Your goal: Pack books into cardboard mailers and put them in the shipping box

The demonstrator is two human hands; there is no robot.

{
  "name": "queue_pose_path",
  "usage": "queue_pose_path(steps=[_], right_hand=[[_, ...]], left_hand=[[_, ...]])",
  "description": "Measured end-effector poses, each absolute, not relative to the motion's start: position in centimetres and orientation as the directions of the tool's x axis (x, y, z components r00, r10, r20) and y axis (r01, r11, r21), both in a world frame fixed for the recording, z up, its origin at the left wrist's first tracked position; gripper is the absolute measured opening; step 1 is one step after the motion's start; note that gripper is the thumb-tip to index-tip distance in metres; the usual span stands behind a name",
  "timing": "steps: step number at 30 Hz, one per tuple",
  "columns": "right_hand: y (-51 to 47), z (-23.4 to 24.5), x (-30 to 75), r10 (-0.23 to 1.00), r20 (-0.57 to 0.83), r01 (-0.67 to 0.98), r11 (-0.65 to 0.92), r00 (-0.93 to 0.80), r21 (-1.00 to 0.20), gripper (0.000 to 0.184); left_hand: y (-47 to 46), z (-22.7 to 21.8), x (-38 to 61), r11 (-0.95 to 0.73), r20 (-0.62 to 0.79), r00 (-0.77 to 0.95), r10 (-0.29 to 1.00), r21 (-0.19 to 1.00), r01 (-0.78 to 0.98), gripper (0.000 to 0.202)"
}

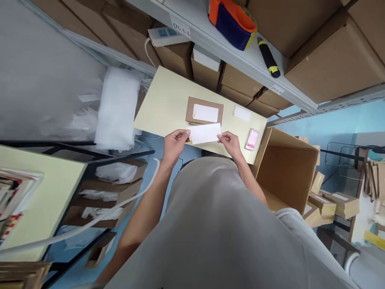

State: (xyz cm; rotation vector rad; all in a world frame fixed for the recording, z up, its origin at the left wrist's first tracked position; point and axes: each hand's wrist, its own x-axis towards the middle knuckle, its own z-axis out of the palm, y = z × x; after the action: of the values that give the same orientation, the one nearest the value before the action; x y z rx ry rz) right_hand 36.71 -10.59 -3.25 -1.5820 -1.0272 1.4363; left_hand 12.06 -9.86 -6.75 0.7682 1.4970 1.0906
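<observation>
I hold a white label sheet (205, 133) by its two ends above the near edge of a pale yellow table (164, 104). My left hand (174, 141) pinches its left end and my right hand (230, 142) pinches its right end. Just beyond the sheet a small brown cardboard parcel (204, 111) lies flat on the table with a white label on top. A second white slip (242, 113) lies to the parcel's right, and a pink phone-sized object (252, 139) rests near the table's right corner.
A metal shelf (240, 60) behind the table carries cardboard boxes, an orange and blue tape dispenser (233, 20), a black and yellow cutter (268, 58) and a power strip (164, 36). A large open carton (285, 168) stands right of the table. Bubble wrap (116, 108) lies left.
</observation>
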Motion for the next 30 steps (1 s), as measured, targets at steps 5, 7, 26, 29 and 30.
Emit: queue_pose_path(steps=[5, 7, 26, 29, 30], right_hand=[[-13.1, -0.9, 35.8, 0.948, -0.295, 0.133, -0.309, 0.115, -0.942, 0.061], [-14.1, 0.3, 35.3, 0.956, -0.28, 0.131, -0.29, 0.093, -0.948, 0.06], [-20.1, 5.8, 33.4, 0.917, -0.325, 0.075, -0.317, -0.233, -0.946, 0.052], [-20.4, 6.2, 33.8, 0.89, -0.339, 0.103, -0.323, -0.306, -0.941, 0.05], [-20.4, 6.3, 33.9, 0.883, -0.341, 0.112, -0.322, -0.323, -0.94, 0.049]], left_hand=[[-14.3, -4.4, 14.2, 0.112, -0.059, -0.288, 0.956, 0.979, 0.17, 0.067], [-16.1, -2.5, 15.4, -0.071, 0.142, -0.189, 0.972, 0.938, 0.34, 0.057], [-24.1, 3.1, 17.3, -0.154, 0.215, -0.249, 0.944, 0.958, 0.242, 0.028], [-24.7, 2.9, 17.1, -0.13, 0.179, -0.276, 0.944, 0.974, 0.187, 0.028], [-24.9, 2.9, 17.1, -0.117, 0.164, -0.285, 0.945, 0.977, 0.176, 0.028]])
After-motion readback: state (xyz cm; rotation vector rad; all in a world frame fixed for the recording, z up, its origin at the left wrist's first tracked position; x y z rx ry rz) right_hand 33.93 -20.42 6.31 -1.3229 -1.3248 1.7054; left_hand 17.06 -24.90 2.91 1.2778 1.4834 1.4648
